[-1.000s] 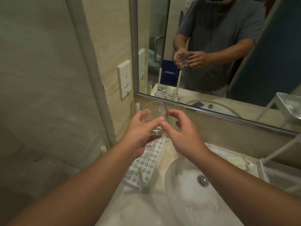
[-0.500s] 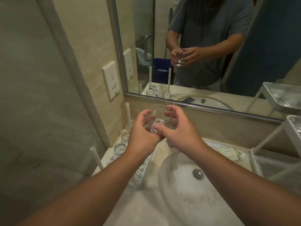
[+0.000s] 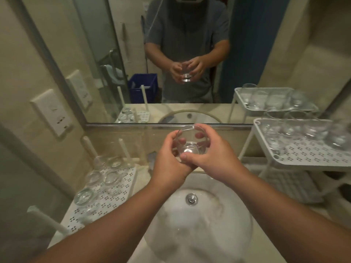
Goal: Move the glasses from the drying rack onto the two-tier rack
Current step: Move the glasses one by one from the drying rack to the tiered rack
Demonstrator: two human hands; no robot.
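Both hands have carried the glass (image 3: 190,143) rightward since the earlier frames, from above the drying rack (image 3: 112,188) to over the back edge of the sink (image 3: 199,224), and the two-tier rack (image 3: 307,154) now shows fully on the right. Left hand (image 3: 168,165) and right hand (image 3: 213,155) cup the glass between them, fingers curled round its sides, the right thumb pressed at its lower front. It is tilted: its open mouth points up and toward the mirror (image 3: 171,54), its thick base sits low, nearer the person, so its long axis leans away from the camera. Five glasses (image 3: 102,177) stand mouth-down on the perforated drying rack at the left of the tabletop (image 3: 144,177), between its white posts. More glasses crowd the upper tier of the two-tier rack, blurred; how they stand I cannot tell. A wall socket (image 3: 52,111) sits left of the mirror; its markings are too small to read. No brand or writing is legible anywhere on the glass.
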